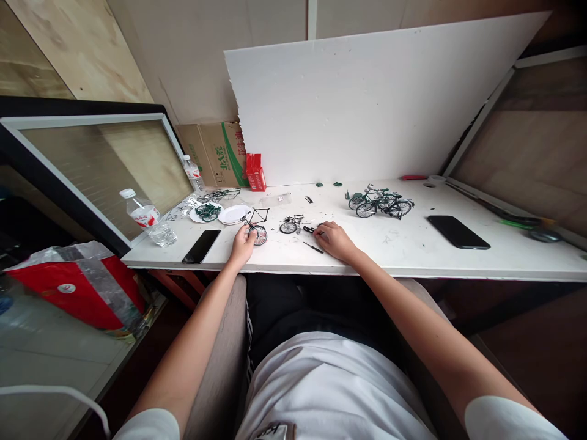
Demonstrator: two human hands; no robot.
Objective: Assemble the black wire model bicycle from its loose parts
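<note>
My left hand (243, 246) is closed on a partly built black model bicycle (259, 236), its frame and one spoked wheel showing beyond the fingers. My right hand (337, 239) rests on the table to the right, fingers bent together beside a small black part (309, 229). What those fingers hold, if anything, is hidden. Just in front of them lies a small dark screwdriver (313, 247). Between the hands is a loose wheel (288, 228) with other small bicycle parts (298, 219).
Assembled model bicycles (384, 203) stand to the right, near a black phone (458, 232). Another phone (202, 246), a white plate (235, 213), green bicycle parts (208, 212) and a water bottle (149, 220) are at left. A white board (367, 104) leans behind.
</note>
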